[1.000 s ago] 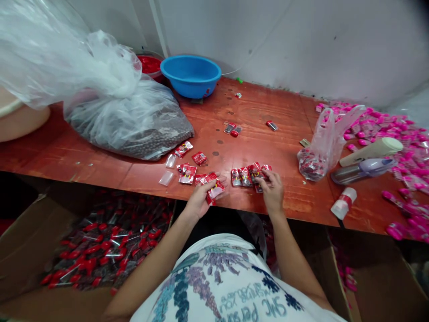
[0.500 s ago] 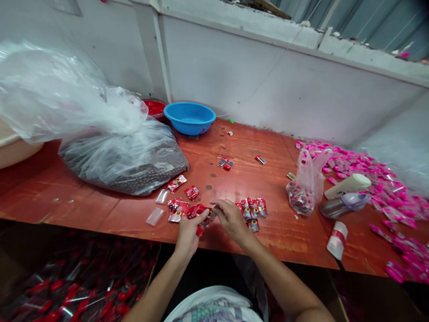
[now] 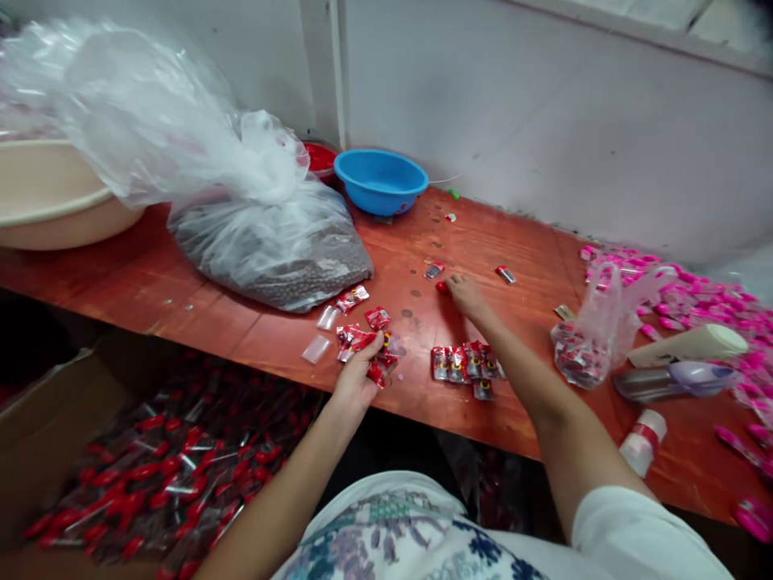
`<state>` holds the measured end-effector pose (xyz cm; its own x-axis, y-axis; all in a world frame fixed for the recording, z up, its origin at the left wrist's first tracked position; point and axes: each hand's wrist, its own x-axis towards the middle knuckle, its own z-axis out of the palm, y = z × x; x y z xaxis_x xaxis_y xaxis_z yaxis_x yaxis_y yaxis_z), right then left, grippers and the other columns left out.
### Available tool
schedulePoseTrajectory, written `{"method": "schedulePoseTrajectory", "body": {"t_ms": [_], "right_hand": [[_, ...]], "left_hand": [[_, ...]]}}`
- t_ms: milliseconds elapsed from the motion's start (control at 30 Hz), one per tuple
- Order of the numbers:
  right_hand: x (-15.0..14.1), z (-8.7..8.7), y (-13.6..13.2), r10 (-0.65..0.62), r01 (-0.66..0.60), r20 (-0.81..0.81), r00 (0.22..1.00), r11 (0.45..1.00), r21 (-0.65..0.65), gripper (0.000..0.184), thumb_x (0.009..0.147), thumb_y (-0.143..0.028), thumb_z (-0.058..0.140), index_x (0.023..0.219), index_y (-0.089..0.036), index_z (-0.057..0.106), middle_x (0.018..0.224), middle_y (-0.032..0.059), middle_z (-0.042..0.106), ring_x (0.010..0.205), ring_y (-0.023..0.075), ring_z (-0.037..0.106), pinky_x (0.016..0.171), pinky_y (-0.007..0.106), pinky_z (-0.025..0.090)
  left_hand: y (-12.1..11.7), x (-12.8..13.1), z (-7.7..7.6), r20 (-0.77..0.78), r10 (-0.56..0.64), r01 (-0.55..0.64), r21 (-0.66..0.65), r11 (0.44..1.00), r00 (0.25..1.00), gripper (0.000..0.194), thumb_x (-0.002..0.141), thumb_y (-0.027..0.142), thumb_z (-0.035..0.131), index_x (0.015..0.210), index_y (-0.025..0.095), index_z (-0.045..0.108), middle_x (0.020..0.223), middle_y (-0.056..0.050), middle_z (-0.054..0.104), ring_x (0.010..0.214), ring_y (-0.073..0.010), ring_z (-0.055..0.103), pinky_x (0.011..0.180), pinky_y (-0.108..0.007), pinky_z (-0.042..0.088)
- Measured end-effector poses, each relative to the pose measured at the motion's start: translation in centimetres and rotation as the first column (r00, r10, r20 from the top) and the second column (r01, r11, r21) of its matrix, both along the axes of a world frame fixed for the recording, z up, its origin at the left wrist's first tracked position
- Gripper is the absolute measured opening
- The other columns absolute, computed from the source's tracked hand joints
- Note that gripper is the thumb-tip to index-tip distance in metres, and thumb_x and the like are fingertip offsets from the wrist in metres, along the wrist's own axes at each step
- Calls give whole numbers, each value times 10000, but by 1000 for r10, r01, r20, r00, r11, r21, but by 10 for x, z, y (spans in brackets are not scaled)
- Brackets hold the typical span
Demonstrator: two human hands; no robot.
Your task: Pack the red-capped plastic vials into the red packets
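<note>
My left hand is closed around a small red printed packet at the table's front edge. Farther out, my right hand has its fingertips pinched on a small red-capped piece. A similar red-and-grey piece lies just beyond it, and another is off to the right. Beside my left hand are loose red packets and clear plastic sleeves. Below my right forearm, several red packets lie in overlapping rows.
A large clear bag of dark grey pieces stands at left, with a blue basin behind it and a cream basin beyond. Right are a small plastic bag, a bottle and pink packets. A box of red-capped items is below.
My right hand has left the packet by my left hand and reached forward onto the small red-capped piece. My left hand keeps its packet. The view has turned left and downward.
</note>
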<state>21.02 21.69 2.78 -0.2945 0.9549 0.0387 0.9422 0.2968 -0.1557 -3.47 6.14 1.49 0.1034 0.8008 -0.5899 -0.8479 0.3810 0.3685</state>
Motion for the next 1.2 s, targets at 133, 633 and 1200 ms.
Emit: {"method": "schedulePoseTrajectory", "body": {"t_ms": [133, 633, 1200], "right_hand": [[0, -5, -16, 43, -42, 12, 999, 997, -69, 237, 849, -134, 468, 1005, -64, 632, 1071, 194, 601, 937, 224, 505, 861, 318, 345], [-83, -5, -203, -135, 26, -920, 368, 991, -135, 451, 831, -363, 584, 1258, -245, 499, 889, 8, 587, 637, 108, 525, 541, 218, 459], [-88, -11, -224, -110, 69, -900, 422, 994, -89, 403, 839, -320, 580, 1231, -234, 548, 1013, 38, 646, 820, 158, 604, 717, 277, 499]], "left_hand": [[-2, 0, -3, 27, -37, 37, -9, 999, 999, 98, 718, 140, 723, 756, 140, 633, 725, -37, 683, 565, -139, 646, 529, -257, 553], [-11, 11, -3, 106, -4, 7, -35, 999, 994, 31, 785, 109, 646, 770, 135, 638, 740, -41, 698, 628, -138, 657, 650, -277, 574], [-24, 21, -2, -59, 23, -16, 116, 993, 998, 100, 683, 99, 724, 740, 109, 643, 693, -37, 696, 595, -138, 653, 634, -264, 557]]}}
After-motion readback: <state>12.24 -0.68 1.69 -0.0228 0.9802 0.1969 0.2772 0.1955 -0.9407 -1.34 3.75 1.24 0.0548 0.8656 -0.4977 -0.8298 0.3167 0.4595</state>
